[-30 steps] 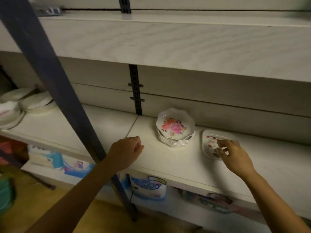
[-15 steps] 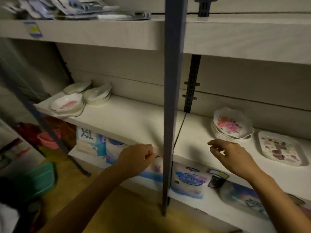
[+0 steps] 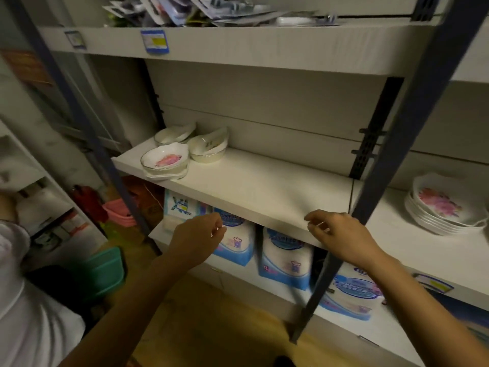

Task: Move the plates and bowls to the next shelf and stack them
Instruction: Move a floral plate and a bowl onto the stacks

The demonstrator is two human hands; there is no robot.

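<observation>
On the left shelf, at its far left end, a white bowl with a pink flower sits on a flat plate. Two plain white bowls stand behind it, the other bowl further back. A stack of flowered bowls stands on the right shelf. My left hand hovers in front of the shelf edge, fingers loosely curled and holding nothing. My right hand hangs at the shelf's front edge, also loosely curled and holding nothing.
A dark blue upright post crosses the view between the two shelves, another blue post on the left. Tissue packs fill the shelf below. Packaged goods lie on the top shelf. A green bin stands on the floor.
The view has swung left from the right shelf to the left one. My right hand has let go of the rectangular plate and both hands have moved left, holding nothing.
</observation>
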